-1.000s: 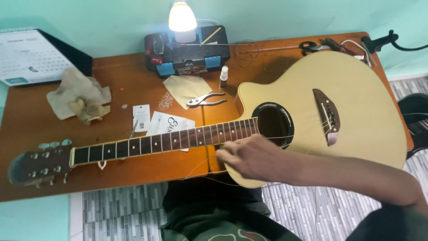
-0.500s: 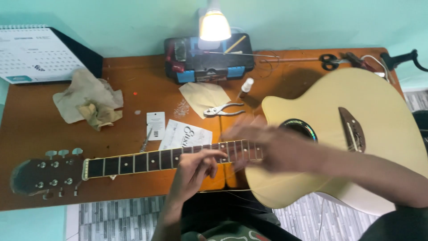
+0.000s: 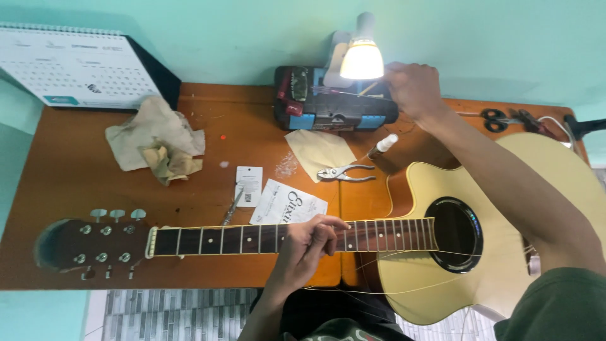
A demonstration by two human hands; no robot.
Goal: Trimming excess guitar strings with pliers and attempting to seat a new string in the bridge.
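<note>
A pale acoustic guitar [image 3: 505,252] lies flat across the brown wooden table [image 3: 76,183], its headstock [image 3: 88,243] to the left. My left hand [image 3: 306,243] rests on the dark fretboard [image 3: 221,240], fingers curled over the strings near the middle of the neck. My right hand [image 3: 410,85] reaches far back to the open black and blue tool case [image 3: 334,104], fingers bent at its right end under the lit lamp [image 3: 361,60]. Whether it holds anything there I cannot tell. Loose strings trail off the guitar body.
Pliers [image 3: 344,172], a small white bottle [image 3: 382,145], paper string packets [image 3: 287,202] and a yellowish cloth [image 3: 319,150] lie behind the neck. Crumpled rags [image 3: 158,142] sit at the left, a desk calendar [image 3: 76,66] at the back left, scissors [image 3: 495,117] at the back right.
My right hand has left the guitar neck and reached back to the tool case. My left hand stays on the fretboard. The view has shifted so the table sits lower.
</note>
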